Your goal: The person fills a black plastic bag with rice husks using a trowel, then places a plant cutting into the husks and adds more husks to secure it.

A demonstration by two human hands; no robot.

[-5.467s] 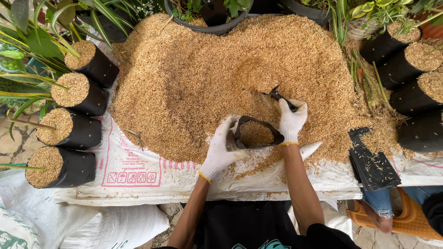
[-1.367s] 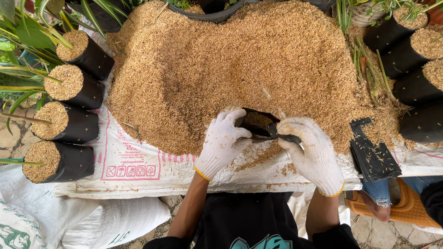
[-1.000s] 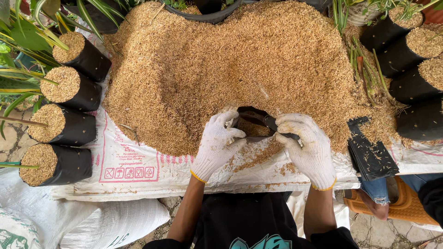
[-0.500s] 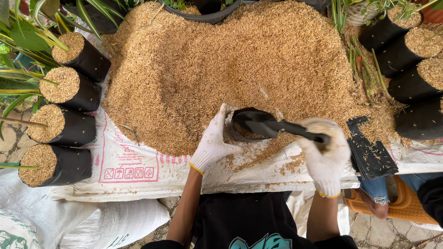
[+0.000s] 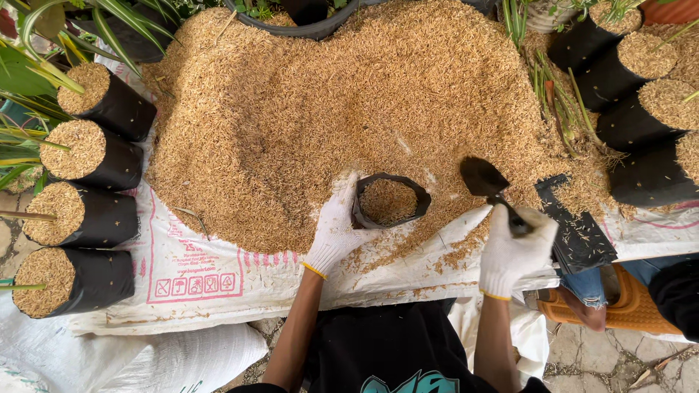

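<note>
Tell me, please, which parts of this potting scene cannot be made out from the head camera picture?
- Bottom of the black grow bag: buried in the husk pile.
- Trowel handle: wrapped by the right hand.
- Left hand fingertips: behind the bag's wall.
- Round pot at the top: cut off by the frame edge.
- Person at the right: mostly outside the frame.
- Print on the white sack: too small.

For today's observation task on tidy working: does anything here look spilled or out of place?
Yes. Loose husks lie scattered on the white sack below the small black bag, apart from the main pile. The left hand steadies that bag; the right hand holds a dark trowel. The filled bags at the left lie tipped sideways.
</note>
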